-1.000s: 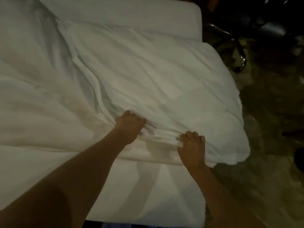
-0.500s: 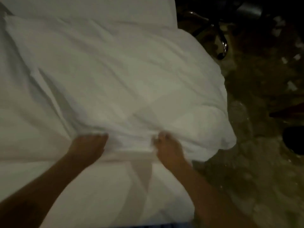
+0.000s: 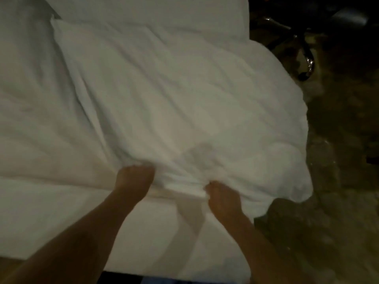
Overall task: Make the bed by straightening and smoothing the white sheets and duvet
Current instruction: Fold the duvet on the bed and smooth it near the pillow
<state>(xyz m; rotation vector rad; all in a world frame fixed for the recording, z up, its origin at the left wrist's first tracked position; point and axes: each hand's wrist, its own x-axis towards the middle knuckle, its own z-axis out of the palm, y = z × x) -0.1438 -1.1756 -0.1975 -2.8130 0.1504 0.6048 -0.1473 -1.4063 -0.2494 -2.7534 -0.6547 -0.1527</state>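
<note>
**White duvet gathered at the near edge, both hands gripping**

White cloth filled nearly the whole view: a puffy duvet [image 3: 180, 103] lay folded across the right half of the bed [image 3: 143, 232], its far corner near the pillows, its right side spilling over the bed edge above the dark floor [image 3: 338, 201]. Beneath and to the left lay the sheet [image 3: 37, 124], rumpled in long soft creases.

The left hand [image 3: 133, 182] was curled shut on the duvet's near edge, fingers buried in the gathered folds. The right hand [image 3: 222, 198] was likewise closed on the same edge just beside it, with a bunched ridge of cloth between the two.

The step in hand looked like taking hold of the edge to draw the duvet out flat. To do it well, the hands would probably need to part along the edge so the bunch between them opened out. A pull with both at once, low and even, should keep the filling from clumping. The overhanging right side would likely drag the duvet toward the floor, so it would pay to bring that side back up first. A chair base [image 3: 307, 64] stood close by on the floor, clear of the cloth.
</note>
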